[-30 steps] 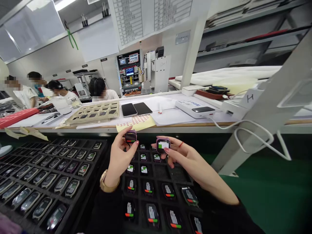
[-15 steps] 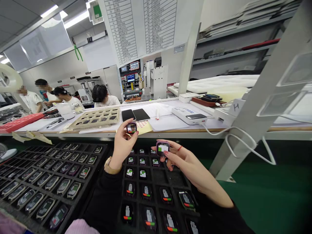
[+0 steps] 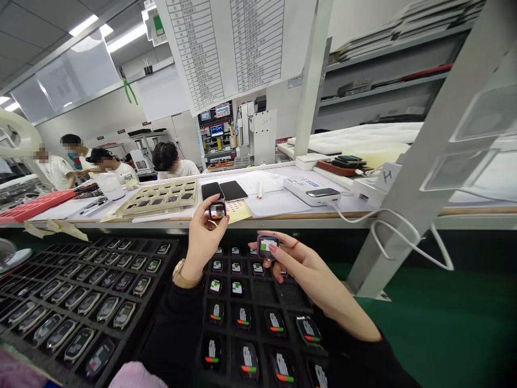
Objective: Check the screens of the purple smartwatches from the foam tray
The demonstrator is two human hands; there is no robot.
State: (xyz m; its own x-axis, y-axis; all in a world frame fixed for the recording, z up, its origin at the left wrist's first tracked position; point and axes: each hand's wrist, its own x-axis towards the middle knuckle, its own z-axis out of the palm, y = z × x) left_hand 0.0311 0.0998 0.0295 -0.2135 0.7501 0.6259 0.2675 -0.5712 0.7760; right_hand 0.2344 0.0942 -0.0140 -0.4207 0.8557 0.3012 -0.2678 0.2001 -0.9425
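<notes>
The left hand [image 3: 204, 237] is pinching a small smartwatch body [image 3: 217, 210] between thumb and fingers, raised before the worktop's [image 3: 283, 207] front edge. The right hand [image 3: 301, 264] is gripping a second, purple-framed smartwatch body [image 3: 267, 246] lower, above the far end of a black compartment tray [image 3: 262, 293] of lit watches.

Two held watches [image 3: 217, 210], two phones [image 3: 223, 191], two trays [image 3: 169, 240].

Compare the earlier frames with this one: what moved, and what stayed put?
The left hand lifted its small watch higher, up to the bench edge. The right hand kept its lit watch low over the black tray. Neither hand released anything; the tray's watches are unmoved.
</notes>
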